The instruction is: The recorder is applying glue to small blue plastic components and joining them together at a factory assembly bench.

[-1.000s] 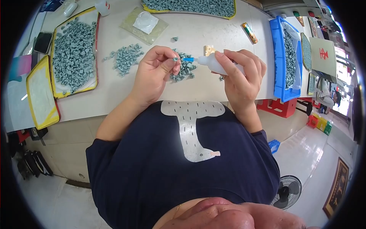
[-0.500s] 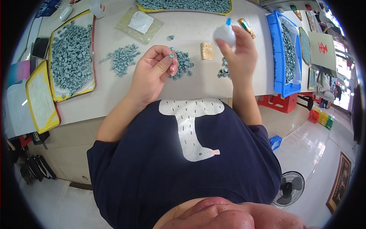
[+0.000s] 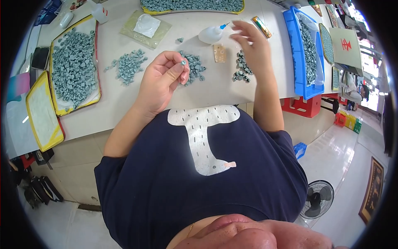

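One small teal piece (image 3: pixel 183 62) is pinched in the grip of the left hand (image 3: pixel 161 78), left of the tan block (image 3: pixel 219 54). Dark pieces (image 3: pixel 241 66) lie right of the block. Beyond its right side, the right hand (image 3: pixel 253 43) has its grip parted; past the block is a white bottle (image 3: pixel 210 35).

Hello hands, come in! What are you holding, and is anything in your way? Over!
Left hand pinching small teal piece. Right hand open, beside white squeeze bottle. Nothing visibly blocking the held piece. Over.
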Demonstrator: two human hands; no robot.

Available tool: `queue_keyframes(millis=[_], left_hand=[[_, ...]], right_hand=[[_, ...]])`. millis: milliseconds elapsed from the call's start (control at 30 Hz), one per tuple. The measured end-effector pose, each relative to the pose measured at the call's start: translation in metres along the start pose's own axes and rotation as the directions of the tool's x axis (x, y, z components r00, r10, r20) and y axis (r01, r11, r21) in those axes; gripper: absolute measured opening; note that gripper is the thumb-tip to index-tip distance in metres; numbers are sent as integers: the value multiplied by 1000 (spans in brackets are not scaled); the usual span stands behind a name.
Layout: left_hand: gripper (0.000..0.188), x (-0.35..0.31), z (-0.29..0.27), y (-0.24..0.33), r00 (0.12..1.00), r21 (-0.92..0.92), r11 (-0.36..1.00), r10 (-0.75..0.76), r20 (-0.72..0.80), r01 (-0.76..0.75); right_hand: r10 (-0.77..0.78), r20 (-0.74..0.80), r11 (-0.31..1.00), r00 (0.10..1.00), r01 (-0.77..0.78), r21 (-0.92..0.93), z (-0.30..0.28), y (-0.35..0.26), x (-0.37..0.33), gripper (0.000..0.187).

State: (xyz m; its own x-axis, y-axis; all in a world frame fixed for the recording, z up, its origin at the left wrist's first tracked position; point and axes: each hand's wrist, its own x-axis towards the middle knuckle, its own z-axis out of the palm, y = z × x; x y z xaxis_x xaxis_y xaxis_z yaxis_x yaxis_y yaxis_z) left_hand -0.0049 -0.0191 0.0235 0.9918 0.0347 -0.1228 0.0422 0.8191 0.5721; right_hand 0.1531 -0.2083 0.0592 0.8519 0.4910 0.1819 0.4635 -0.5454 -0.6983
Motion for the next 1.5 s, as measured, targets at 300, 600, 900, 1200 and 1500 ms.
queue_keyframes(millis=[300,600,900,1200,1500], left_hand=[[6,2,-9,4,1000,24,1000,-19,-3,19],[5,2,-17,5,999,17,1000,-3,41,2],[6,3,-22,8,997,13,1000,13,70,-14],[8,1,-20,3,994,-4,999,32,106,-31],[13,0,-18,6,993,41,996,76,91,-80]], right_hand=[[279,115,859,953,-194,-474,-7,24,-9,16],[241,134,890,961,-164,-426,5,23,-9,20],[192,61,916,980,-157,-368,9,12,-10,19],[30,165,921,986,-91,378,34,-47,-31,15],[-195,136,912,971,129,388,54,-53,-34,18]])
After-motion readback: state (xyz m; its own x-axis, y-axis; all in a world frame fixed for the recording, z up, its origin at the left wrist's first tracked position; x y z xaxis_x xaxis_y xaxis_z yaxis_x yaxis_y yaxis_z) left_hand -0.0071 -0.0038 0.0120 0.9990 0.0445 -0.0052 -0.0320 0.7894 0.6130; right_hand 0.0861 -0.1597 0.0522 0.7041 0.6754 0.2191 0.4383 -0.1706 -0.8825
